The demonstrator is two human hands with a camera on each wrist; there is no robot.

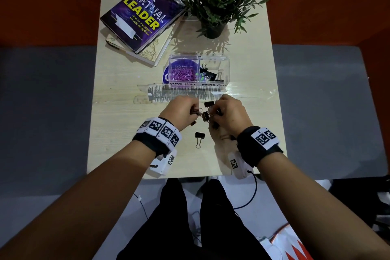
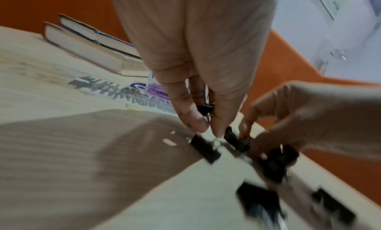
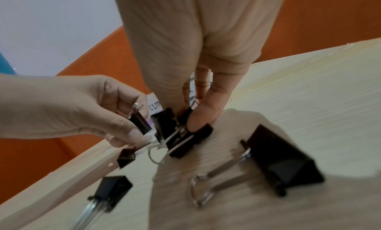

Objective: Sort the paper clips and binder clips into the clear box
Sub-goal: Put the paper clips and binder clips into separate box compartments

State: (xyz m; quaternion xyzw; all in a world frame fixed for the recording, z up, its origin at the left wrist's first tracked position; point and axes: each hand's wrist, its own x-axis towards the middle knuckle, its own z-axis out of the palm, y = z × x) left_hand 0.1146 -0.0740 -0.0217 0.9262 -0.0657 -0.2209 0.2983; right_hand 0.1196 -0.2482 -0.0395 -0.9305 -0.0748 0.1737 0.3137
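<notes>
The clear box (image 1: 213,58) stands mid-table, with purple paper clips (image 1: 182,75) in its left compartment and black binder clips (image 1: 211,76) in its right. In front of it, my left hand (image 1: 191,112) pinches a small black binder clip (image 3: 140,124) between thumb and fingers. My right hand (image 1: 217,113) pinches another black binder clip (image 3: 190,135) just above the table. The two hands are close together. Loose binder clips lie around them: one (image 1: 199,135) nearer me, one (image 1: 209,103) between the hands and the box, a large one (image 3: 282,160) under my right wrist.
A clear ruler (image 1: 181,91) lies in front of the box. Stacked books (image 1: 139,15) sit at the back left and a potted plant (image 1: 215,2) at the back centre. The table's near edge (image 1: 190,175) is just behind my wrists.
</notes>
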